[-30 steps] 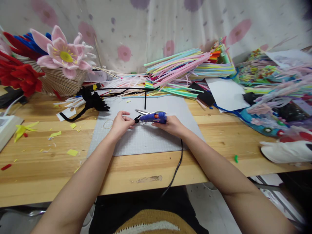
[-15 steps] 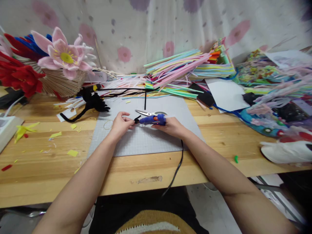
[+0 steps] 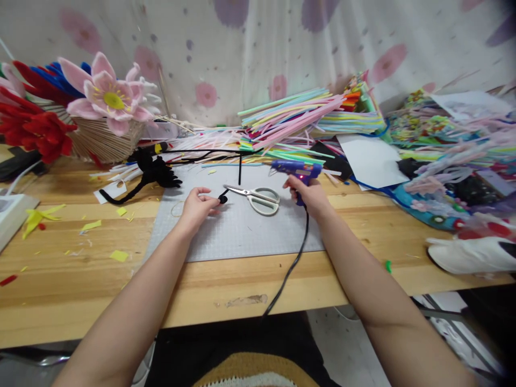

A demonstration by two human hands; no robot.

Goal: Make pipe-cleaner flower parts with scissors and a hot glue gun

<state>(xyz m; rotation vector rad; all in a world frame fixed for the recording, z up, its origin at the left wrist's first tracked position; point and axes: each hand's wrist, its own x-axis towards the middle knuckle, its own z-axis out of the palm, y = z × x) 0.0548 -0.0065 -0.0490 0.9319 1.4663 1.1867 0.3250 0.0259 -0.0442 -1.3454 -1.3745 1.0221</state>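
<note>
My left hand [image 3: 198, 208] pinches a small coiled piece of black pipe cleaner [image 3: 223, 199], one end of which sticks up to the right. My right hand [image 3: 309, 196] is closed round the handle of a blue hot glue gun [image 3: 300, 170], its nozzle pointing left and a red light glowing on its side. Between the hands, scissors [image 3: 262, 201] with pale handles lie on the grey cutting mat [image 3: 242, 239]. Beyond them a straight black pipe cleaner [image 3: 240, 169] rests on the mat. A black fuzzy figure [image 3: 155, 174] with a long curved tail sits left of the mat.
Bundles of coloured pipe cleaners [image 3: 298, 115] are heaped along the back. Pink and red fuzzy flowers [image 3: 108, 99] stand at the left, near a white power strip [image 3: 16, 212]. Yellow scraps [image 3: 120, 255] lie on the wooden table. The glue gun's black cord [image 3: 296, 263] hangs over the front edge.
My right hand has drawn the glue gun away from the black coil, to the right and back, uncovering the scissors. My left hand stays in place, still pinching the coil.
</note>
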